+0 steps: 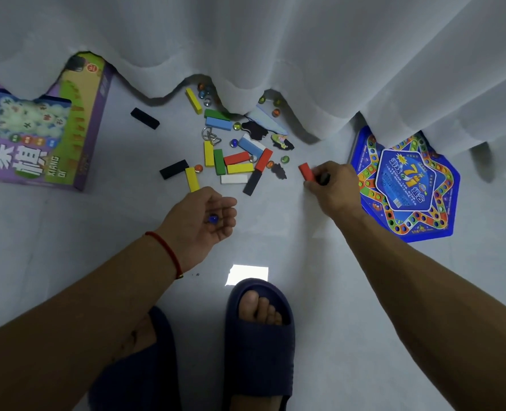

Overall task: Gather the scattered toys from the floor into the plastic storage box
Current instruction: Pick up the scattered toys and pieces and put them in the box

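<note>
Coloured wooden blocks [236, 168] lie scattered on the grey floor [68, 238] with glass marbles [284, 159], a metal ring puzzle [211, 135] and dark flat pieces [254, 129]. My left hand [201, 218] is palm up below the pile, cupping a blue marble [213, 218]. To the right of the pile, my right hand [333, 185] grips a red block [306, 172], with something dark also inside its fingers. No plastic storage box is in view.
A white curtain [305, 54] hangs over the back of the pile, hiding part of it. A purple game box [38, 129] lies at the left, a blue star-shaped game board [409, 185] at the right. My feet in dark slippers [257, 336] stand below.
</note>
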